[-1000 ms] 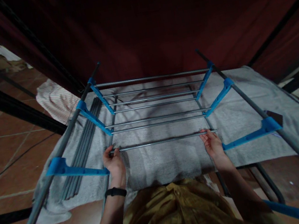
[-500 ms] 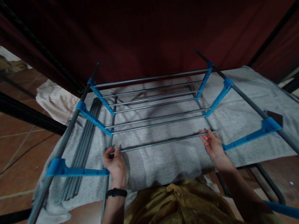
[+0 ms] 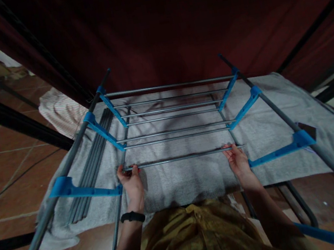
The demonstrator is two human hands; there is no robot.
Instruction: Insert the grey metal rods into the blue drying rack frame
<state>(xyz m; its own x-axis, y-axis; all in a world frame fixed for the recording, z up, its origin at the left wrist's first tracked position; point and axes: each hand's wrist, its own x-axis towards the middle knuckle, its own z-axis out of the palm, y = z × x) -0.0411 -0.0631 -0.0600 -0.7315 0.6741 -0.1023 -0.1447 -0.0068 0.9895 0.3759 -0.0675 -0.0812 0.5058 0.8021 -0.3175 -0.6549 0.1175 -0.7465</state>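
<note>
A thin grey metal rod [image 3: 179,158] lies crosswise between my two hands. My left hand [image 3: 131,181], with a black band at the wrist, pinches it near its left end. At the other end, my right hand [image 3: 237,159] holds the rod with thumb and fingers, its tip sticking out to the right. Around them stands a rack frame of grey tubes [image 3: 276,112] with blue plastic brackets. The near left bracket [image 3: 84,191] and near right bracket [image 3: 281,152] flank my hands, apart from the rod. Farther back, several crossbars [image 3: 174,131] span the other brackets.
Several loose grey tubes [image 3: 92,168] lie on the grey cloth [image 3: 190,181] at left. A dark flat object [image 3: 307,129] rests by the right upright. Behind hangs a dark red curtain [image 3: 164,35]. A striped cloth [image 3: 61,109] is at left, above the tiled floor [image 3: 3,171].
My left hand has shifted slightly right and tilted along the rod. My right hand stays almost in place, and the rod has barely moved.
</note>
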